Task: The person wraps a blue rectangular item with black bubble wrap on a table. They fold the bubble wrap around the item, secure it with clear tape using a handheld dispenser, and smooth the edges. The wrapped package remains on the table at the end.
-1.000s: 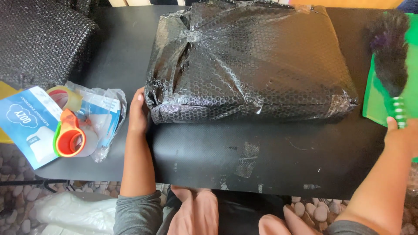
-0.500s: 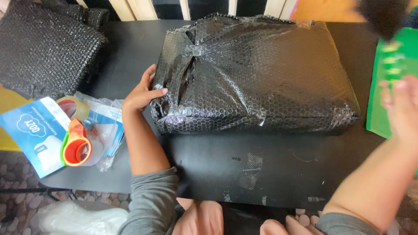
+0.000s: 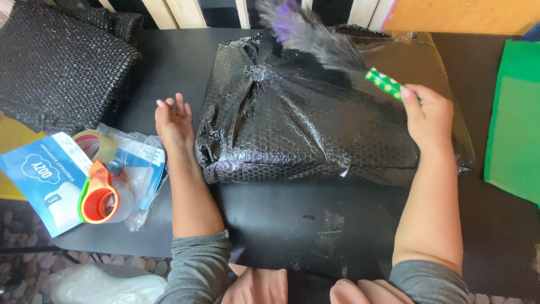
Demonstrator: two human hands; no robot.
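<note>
A big parcel wrapped in black bubble wrap [image 3: 332,118] lies in the middle of a black table [image 3: 315,236]. My right hand [image 3: 428,115] grips the green patterned handle of a feather duster [image 3: 315,35]; its grey and purple feathers rest blurred over the parcel's far top. My left hand [image 3: 174,121] sits flat on the table just left of the parcel, fingers apart, holding nothing.
Left of my left hand lie an orange tape dispenser [image 3: 100,198], a roll of clear tape [image 3: 93,145] and blue-and-white plastic packets [image 3: 42,177]. A black mesh bundle [image 3: 59,67] fills the far left. A green sheet [image 3: 514,121] lies at the right edge.
My right hand carried the duster from the green sheet at the right over onto the parcel. My left hand came off the parcel's left edge and now lies beside it.
</note>
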